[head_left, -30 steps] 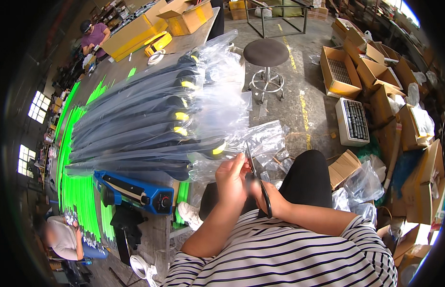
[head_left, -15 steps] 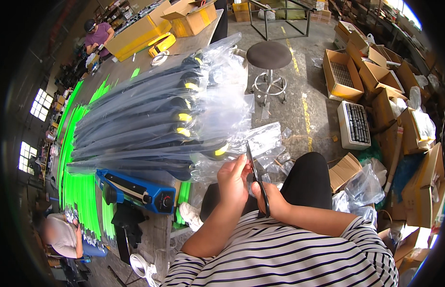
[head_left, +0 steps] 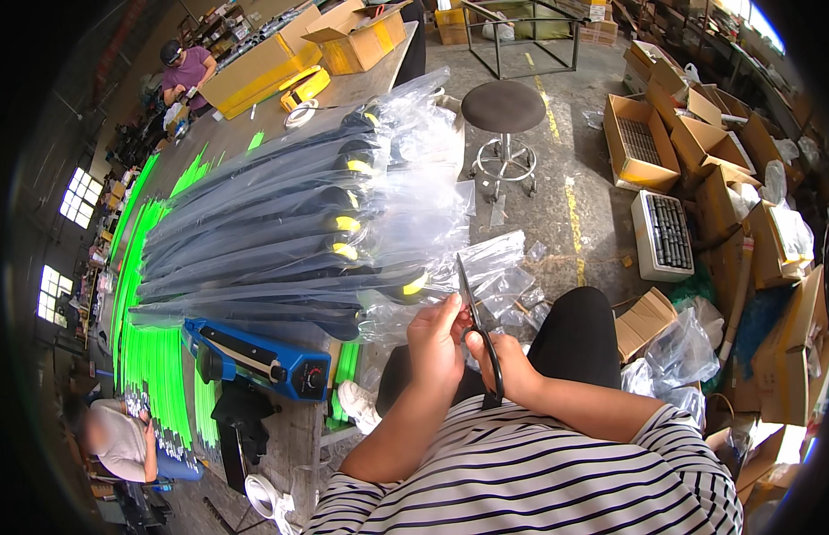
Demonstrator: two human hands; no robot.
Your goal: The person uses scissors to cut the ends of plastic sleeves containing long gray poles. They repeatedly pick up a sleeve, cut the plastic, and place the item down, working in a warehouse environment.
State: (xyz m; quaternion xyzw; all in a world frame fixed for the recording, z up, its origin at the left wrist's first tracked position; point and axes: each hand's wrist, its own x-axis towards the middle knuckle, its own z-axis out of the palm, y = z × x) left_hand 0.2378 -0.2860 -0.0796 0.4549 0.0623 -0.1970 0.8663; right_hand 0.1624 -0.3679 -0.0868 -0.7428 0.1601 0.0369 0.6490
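In my right hand point(head_left: 512, 367) is a pair of black-handled scissors point(head_left: 465, 282), held upright in front of my lap with the blades pointing away from me. My left hand point(head_left: 435, 349) is closed just left of the blades, its thumb pressed to curled fingers. What it pinches, if anything, is too small to make out. Beyond both hands, long dark items in clear plastic sleeves point(head_left: 254, 223) lie side by side on the table, with yellow marks near their right ends. The loose sleeve ends point(head_left: 423, 192) hang over toward the aisle.
A blue bag sealer point(head_left: 263, 357) sits at the table's near edge. Bright green rods point(head_left: 151, 357) lie left of it. A round stool point(head_left: 503, 107) stands beyond the table; cardboard boxes point(head_left: 642, 143) crowd the right side. Another person point(head_left: 120, 437) sits lower left, and one point(head_left: 187, 71) works far left.
The scissors and both hands have barely shifted. The whole view has moved slightly; the grip of each hand looks the same.
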